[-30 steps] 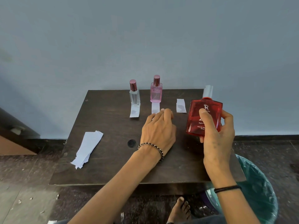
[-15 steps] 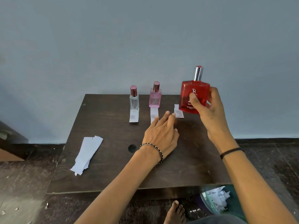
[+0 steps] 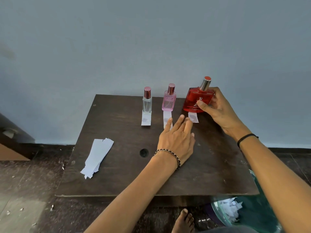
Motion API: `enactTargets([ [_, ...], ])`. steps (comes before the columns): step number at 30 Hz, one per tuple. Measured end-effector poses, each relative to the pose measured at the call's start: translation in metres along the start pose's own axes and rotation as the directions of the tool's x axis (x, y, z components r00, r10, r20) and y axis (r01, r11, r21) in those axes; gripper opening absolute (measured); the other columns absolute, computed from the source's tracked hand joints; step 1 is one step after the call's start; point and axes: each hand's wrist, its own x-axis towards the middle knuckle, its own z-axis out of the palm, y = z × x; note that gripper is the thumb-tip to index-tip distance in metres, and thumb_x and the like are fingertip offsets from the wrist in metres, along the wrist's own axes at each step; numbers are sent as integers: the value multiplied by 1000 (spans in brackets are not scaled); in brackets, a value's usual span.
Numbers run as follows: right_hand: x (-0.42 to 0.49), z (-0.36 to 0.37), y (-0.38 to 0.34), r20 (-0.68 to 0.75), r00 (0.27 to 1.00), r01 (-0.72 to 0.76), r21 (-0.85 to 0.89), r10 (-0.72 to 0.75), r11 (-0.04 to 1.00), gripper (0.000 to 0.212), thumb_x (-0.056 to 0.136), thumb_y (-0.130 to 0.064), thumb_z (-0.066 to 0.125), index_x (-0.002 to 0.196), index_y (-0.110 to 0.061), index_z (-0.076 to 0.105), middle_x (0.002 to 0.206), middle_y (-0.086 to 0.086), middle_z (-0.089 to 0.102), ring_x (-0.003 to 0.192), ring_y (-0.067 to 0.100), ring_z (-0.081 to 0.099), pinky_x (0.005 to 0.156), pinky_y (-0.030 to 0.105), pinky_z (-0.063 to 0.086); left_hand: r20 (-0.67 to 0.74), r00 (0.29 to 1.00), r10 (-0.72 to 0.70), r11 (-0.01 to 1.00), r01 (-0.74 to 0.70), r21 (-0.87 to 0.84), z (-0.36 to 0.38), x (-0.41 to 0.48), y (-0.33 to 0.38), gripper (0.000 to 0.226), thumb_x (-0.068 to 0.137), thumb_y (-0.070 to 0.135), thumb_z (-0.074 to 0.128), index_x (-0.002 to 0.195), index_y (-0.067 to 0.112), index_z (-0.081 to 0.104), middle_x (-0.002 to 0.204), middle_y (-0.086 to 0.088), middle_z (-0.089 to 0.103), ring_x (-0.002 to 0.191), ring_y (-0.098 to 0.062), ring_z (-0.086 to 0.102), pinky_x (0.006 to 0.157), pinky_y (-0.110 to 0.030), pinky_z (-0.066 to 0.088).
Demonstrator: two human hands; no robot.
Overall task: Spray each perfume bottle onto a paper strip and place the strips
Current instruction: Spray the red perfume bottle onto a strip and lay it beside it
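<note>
Dark wood forms the tabletop [image 3: 117, 174], which is set against a plain blue-grey wall [image 3: 151, 39]. The right hand [image 3: 220, 111] is wrapped around the red perfume bottle [image 3: 195, 101], thumb across the label; the bottle is tilted slightly, its base at the far end of the right paper strip [image 3: 193, 117], near the table's back edge. Whether the base is fully set down cannot be told. The left hand [image 3: 176, 140] is laid flat and relaxed, grasping nothing, its fingertips [image 3: 181, 117] spread over the near ends of the middle strip [image 3: 167, 117] and the right strip. The pink bottle [image 3: 168, 102] is stood upright at the far end of the middle strip. Further left, the clear bottle [image 3: 147, 104] is stood on the left strip [image 3: 146, 119]. A stack of spare strips [image 3: 96, 157] is overhung past the table's left edge. Open tabletop is left along the front edge. A bin of paper scraps [image 3: 235, 211] is seen below the front right corner.
</note>
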Motion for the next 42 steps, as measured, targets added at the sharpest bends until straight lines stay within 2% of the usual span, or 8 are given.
enactTargets([
  [14,-13,-5,16,-71,988,-142,-116,135,983,59,88,-22,76,138,-19,44,137,-1,59,123,13,57,105,33,47,-42,999,21,999,-23,-37,-1,-3,-1,50,107,28,27,153,8,22,164,-4,27,155,-12,6,125,-38,-1],
  [18,-38,0,18,-323,935,-198,-139,144,970,44,88,-19,76,126,-17,53,112,-2,71,100,5,66,97,28,51,-176,984,17,996,-32,-86,-7,-10,1,36,105,23,35,137,8,42,151,-6,49,150,-15,29,125,-37,9],
  [21,-60,8,10,-367,912,-235,-105,182,966,34,87,-17,76,116,-19,58,102,-4,72,93,2,65,95,29,52,-249,968,-20,991,-14,-135,-17,-20,4,21,99,17,47,118,11,52,121,-6,66,122,-22,59,122,-36,24],
  [24,-80,21,-3,-326,924,-243,-104,198,964,30,86,-19,77,110,-22,61,97,-9,70,92,4,66,87,26,53,-319,944,-82,984,25,-179,-26,-30,4,21,90,8,59,110,12,58,96,-4,68,93,-25,64,99,-36,43],
  [29,-110,56,-35,-216,963,-192,-133,160,972,26,85,-29,78,106,-22,65,96,-10,69,87,1,65,77,20,54,-381,914,-136,985,83,-151,-35,-51,-6,17,84,6,71,98,14,69,89,-2,71,83,-26,67,75,-38,45],
  [33,-127,87,-60,-85,988,-139,-114,130,984,18,85,-34,77,98,-25,69,90,-10,71,84,3,68,75,23,57,-390,903,-183,982,150,-113,-50,-80,-29,11,91,18,68,101,20,71,96,1,71,94,-23,65,82,-36,40],
  [37,-136,126,-81,57,994,-85,-169,96,982,15,86,-39,75,95,-30,69,88,-15,70,82,-4,65,70,11,48,-379,850,-366,930,323,-172,-69,-105,-71,15,97,32,59,99,23,71,95,4,73,93,-21,65,84,-36,41],
  [42,-142,171,-95,213,977,86,-285,-25,955,22,94,-37,65,114,-30,67,114,-10,68,102,5,61,81,15,46,-305,746,-592,802,510,-310,-82,-138,-124,18,98,19,54,105,17,70,104,-4,73,100,-29,65,89,-46,50],
])
